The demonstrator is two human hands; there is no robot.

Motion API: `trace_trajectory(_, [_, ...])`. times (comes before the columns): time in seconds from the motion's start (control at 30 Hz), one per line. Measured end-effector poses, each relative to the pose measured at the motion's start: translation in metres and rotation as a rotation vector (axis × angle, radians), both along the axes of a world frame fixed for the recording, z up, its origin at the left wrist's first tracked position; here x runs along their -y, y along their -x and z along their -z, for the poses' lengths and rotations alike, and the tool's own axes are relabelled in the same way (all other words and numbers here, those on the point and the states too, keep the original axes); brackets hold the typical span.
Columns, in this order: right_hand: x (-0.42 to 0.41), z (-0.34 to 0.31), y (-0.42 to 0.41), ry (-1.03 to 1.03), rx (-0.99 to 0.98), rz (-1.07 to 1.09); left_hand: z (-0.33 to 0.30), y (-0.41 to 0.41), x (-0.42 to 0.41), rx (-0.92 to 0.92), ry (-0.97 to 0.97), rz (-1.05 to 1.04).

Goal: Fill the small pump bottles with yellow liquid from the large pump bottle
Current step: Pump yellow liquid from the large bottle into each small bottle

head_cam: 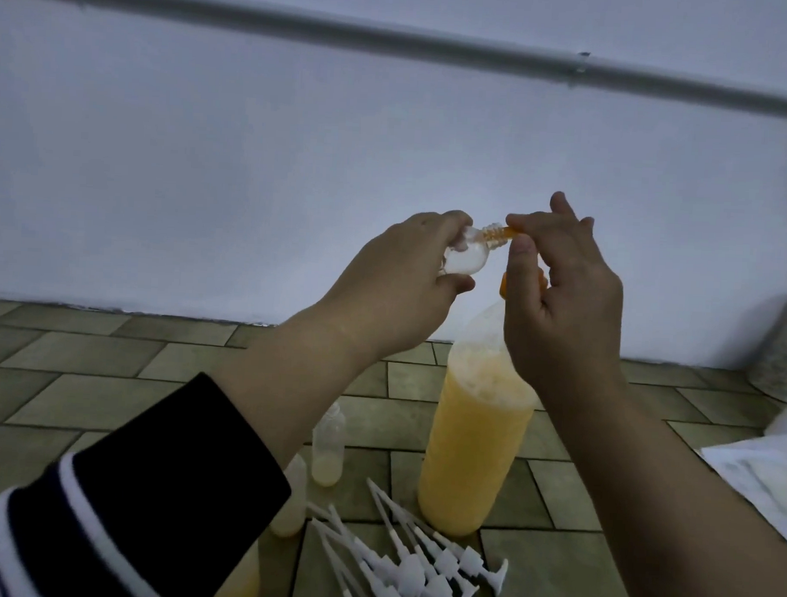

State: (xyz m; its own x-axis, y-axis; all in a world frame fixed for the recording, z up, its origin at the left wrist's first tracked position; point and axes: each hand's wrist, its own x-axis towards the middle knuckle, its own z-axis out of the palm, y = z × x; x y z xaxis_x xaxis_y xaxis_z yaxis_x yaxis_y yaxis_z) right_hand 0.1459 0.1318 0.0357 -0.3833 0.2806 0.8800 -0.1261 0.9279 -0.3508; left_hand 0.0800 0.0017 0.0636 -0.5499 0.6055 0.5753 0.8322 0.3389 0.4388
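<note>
Dim light, a plain pale wall [299, 136], grey pipe [394, 36], olive tiled floor [86, 375].

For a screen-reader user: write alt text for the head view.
A left hand holds a small clear bottle sideways against the orange nozzle of a large bottle of yellow liquid, which the right hand pinches. White pump tops lie on the tiled floor.
</note>
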Motion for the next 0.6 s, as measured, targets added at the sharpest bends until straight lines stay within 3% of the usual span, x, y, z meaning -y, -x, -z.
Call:
trace_trajectory(0.37, [-0.007, -0.019, -0.015, -0.105, 0.17, -0.016, -0.012, 0.002, 0.001, 0.068, -0.019, 0.015])
trace_trajectory(0.6, [-0.005, -0.024, -0.022, -0.089, 0.222, -0.036, 0.002, 0.006, 0.022, 0.218, -0.063, 0.009])
